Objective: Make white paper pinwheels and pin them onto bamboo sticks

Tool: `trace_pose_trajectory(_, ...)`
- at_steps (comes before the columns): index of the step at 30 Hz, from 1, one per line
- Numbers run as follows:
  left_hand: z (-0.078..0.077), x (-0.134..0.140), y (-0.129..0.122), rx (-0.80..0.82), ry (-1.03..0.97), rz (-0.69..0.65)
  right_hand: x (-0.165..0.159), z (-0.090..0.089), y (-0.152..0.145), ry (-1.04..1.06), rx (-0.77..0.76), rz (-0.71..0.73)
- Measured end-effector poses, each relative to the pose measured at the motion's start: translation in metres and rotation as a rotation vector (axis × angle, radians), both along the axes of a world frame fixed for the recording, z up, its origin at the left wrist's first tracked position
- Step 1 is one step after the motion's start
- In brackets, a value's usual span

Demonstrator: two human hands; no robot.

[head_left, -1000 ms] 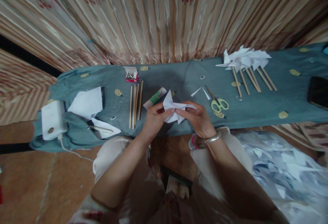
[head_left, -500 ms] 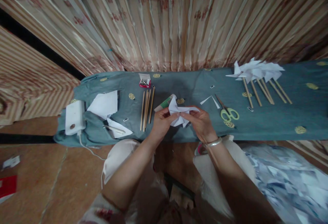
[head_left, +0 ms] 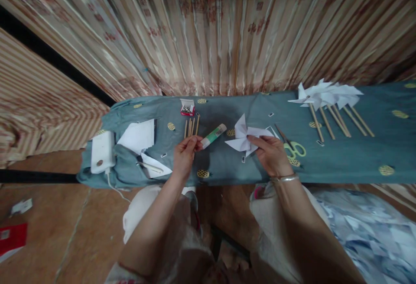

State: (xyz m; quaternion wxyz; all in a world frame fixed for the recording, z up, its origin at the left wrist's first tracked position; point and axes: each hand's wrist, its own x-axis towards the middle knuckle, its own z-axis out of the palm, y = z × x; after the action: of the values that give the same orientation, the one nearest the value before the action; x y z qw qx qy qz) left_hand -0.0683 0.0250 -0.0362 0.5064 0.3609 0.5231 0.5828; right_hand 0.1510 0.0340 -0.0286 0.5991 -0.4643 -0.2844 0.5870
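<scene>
A white folded-paper pinwheel (head_left: 242, 139) is pinched by my right hand (head_left: 271, 152), with the thumb and fingers near its centre. My left hand (head_left: 185, 154) has its fingers drawn together over the lower part of several thin wooden sticks (head_left: 191, 126). Its fingertips are right at the near end of a green-and-white glue stick (head_left: 214, 135). Whatever those fingers grip, if anything, is hidden. Green-handled scissors (head_left: 294, 147) lie just right of my right hand, beside thin paper strips (head_left: 272, 131).
Finished pinwheels on sticks (head_left: 328, 95) lie at the back right. A small red box of metal pieces (head_left: 187, 110) stands at the back. On the left are paper sheets (head_left: 138, 136), a folded paper with a pale tool (head_left: 154, 167) and a white corded device (head_left: 102, 152).
My left hand has let go of the pinwheel and moved left to the wooden sticks and the glue stick's end. My right hand has shifted slightly right with the pinwheel, now opened to view.
</scene>
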Motion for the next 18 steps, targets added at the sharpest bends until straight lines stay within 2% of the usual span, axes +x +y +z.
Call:
trace_pose_trajectory(8, 0.003, -0.019, -0.005, -0.027, 0.164, 0.050, 0.003, 0.005, -0.005, -0.015, 0.013, 0.050)
trace_pose_trajectory(13, -0.009, -0.028, -0.002, 0.033, 0.255, 0.091, 0.001, 0.007, -0.007, 0.007, -0.006, 0.073)
trace_pose_trajectory(15, -0.014, -0.031, -0.002, 0.083, 0.368, 0.071, 0.001, 0.008, -0.007, -0.010, 0.014, 0.093)
trace_pose_trajectory(18, -0.016, -0.036, -0.001, 0.140, 0.671, -0.027, 0.002, 0.008, -0.007, -0.023, 0.020, 0.117)
